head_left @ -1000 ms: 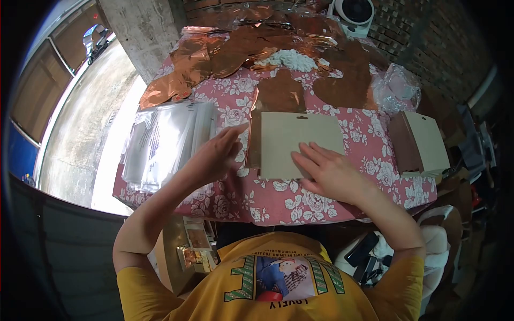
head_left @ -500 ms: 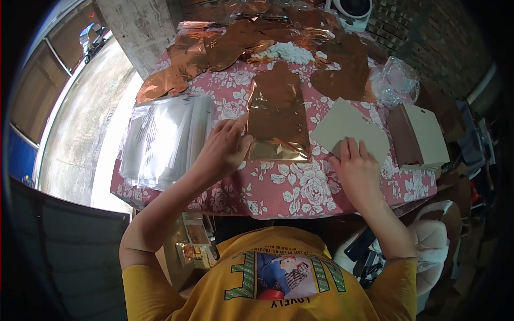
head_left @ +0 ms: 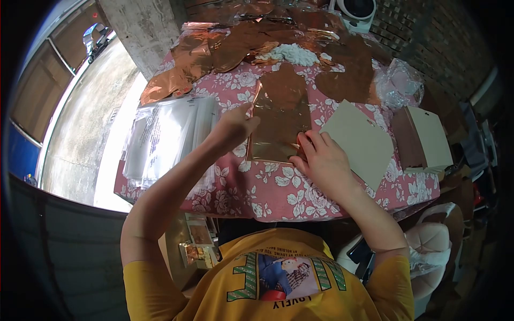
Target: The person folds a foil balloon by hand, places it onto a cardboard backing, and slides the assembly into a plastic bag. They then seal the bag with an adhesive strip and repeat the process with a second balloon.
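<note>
A flat copper-coloured foil piece in a clear plastic bag (head_left: 278, 128) lies in front of me on the flowered tablecloth, its rounded top pointing away. My left hand (head_left: 234, 127) is closed at the packet's left edge, fingers and thumb pinched together there. At the lower right edge, my right hand (head_left: 325, 158) grips the packet with bent fingers, the thumb near the bottom corner. Just right of that hand lies a loose pale cardboard sheet (head_left: 358, 142), turned at an angle. Left of my left forearm sits a stack of clear plastic bags (head_left: 163, 139).
A stack of cardboard sheets (head_left: 428, 139) stands at the right table edge. Across the back lie copper foil shapes (head_left: 230, 45), a heap of white pieces (head_left: 292, 54) and a crumpled clear bag (head_left: 400, 85). A fan-like appliance (head_left: 356, 12) is beyond.
My right hand has left the cardboard sheet and moved left to the packet's lower right edge. The cardboard has turned and shifted slightly. My left hand has closed at the packet's left edge.
</note>
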Available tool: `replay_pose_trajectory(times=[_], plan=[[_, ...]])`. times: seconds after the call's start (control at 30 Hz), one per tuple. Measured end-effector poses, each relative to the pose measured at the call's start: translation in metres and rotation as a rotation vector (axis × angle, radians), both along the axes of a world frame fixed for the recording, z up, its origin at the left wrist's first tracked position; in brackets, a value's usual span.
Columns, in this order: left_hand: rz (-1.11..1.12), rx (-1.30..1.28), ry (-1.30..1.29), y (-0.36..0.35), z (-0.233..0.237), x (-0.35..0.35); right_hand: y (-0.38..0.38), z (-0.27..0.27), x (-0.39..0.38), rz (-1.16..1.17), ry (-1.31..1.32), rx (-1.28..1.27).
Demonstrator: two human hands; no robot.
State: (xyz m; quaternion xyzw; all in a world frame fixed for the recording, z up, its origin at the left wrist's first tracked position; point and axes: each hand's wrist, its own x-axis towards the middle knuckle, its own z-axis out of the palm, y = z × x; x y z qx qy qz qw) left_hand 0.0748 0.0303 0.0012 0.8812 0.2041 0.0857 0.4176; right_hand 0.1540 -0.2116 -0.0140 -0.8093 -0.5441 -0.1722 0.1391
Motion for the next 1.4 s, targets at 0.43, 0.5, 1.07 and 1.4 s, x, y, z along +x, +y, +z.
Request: replay_pose_trajectory(times=[0.43, 0.5, 1.07, 1.4], plan=[[-0.047, -0.527, -0.287, -0.05, 0.015, -0.048, -0.03, 0.027, -0.001, -0.088, 0.834, 0.23], [-0.236, -0.047, -0.434, -0.052, 0.009, -0.066, -0.043, 0.019, -0.001, -0.059, 0.904, 0.316], [-0.147, 0.214, -0.586, -0.04, -0.01, -0.123, -0.036, 0.02, 0.001, 0.078, 0.721, 0.236], [-0.157, 0.553, -0.197, -0.027, -0.034, -0.035, 0.003, 0.002, -0.001, 0.172, 0.248, 0.21]])
